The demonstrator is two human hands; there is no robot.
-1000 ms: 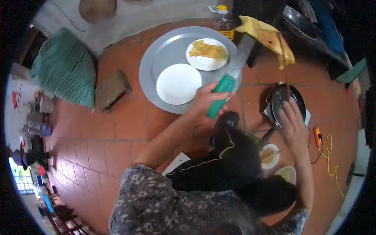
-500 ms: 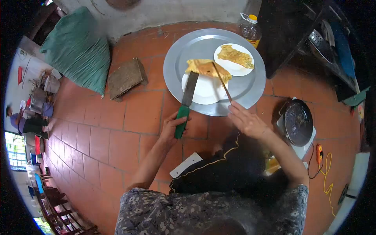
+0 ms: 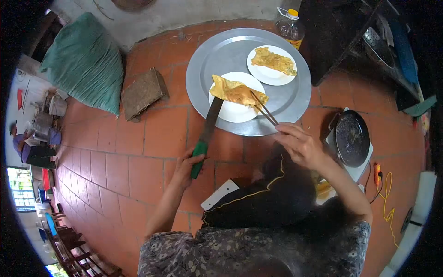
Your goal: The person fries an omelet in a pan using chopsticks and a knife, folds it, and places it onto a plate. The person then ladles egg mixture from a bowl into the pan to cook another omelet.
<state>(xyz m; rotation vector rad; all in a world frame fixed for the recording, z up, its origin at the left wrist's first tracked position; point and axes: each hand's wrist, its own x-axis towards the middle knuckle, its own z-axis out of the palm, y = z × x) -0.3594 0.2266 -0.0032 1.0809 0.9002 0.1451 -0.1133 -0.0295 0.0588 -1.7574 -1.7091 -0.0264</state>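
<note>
My left hand (image 3: 187,167) is closed around the green handle of a long flat-bladed tool (image 3: 212,116); whether it is a knife or a spatula I cannot tell. The blade's tip meets the lower left edge of a folded golden omelette (image 3: 234,92), which lies across a white plate (image 3: 240,115). In my right hand (image 3: 302,145) is a pair of chopsticks (image 3: 265,110), tips at the omelette's right end. Behind it, a second omelette (image 3: 275,62) rests on another white plate (image 3: 272,79). Both plates stand on a large round metal tray (image 3: 198,83).
On the right, a black frying pan (image 3: 352,138) sits on a white stove (image 3: 364,168). An oil bottle (image 3: 290,30) stands behind the tray. Left are a wooden stool (image 3: 144,94) and a green sack (image 3: 85,64). A person (image 3: 30,147) is at the far left.
The omelette has come down from above the front plate and now lies on it. My left hand and the blade have shifted left and lower; the chopsticks' tips have moved down with the omelette.
</note>
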